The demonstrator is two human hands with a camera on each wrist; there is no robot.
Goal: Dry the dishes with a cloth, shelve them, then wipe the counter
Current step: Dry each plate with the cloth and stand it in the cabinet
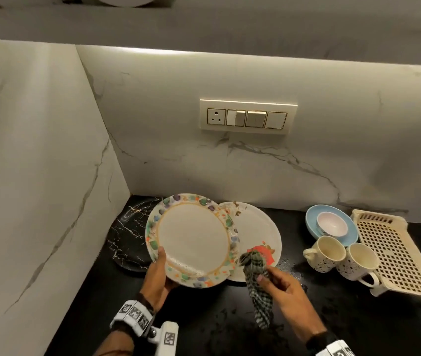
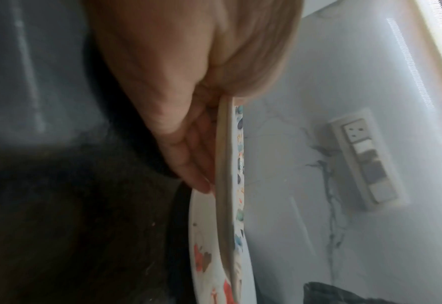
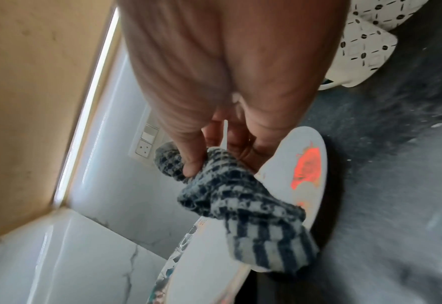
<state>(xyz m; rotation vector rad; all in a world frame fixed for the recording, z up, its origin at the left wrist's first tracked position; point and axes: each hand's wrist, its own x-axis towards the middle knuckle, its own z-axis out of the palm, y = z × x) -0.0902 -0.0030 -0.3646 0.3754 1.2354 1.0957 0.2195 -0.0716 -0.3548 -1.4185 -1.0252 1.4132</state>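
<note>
Presently we hold two items. Our left hand grips the floral-rimmed plate, thumb on the near rim, fingers flat beneath, tilted above the black counter. Our right hand pinches the checked cloth, its bunched end just beside the plate's right edge.

Underneath lies the red-flower plate, itself resting on a black marbled plate.

Risks, as we judge them: droplets glisten on the held plate's near rim, so a one-handed grip could slip under the wiping pressure; a lowered edge could knock the plate below. Two cups and the blue plate with its bowl stand well apart.

Writing: none legible; our wristbands carry only square coded markers.
</note>
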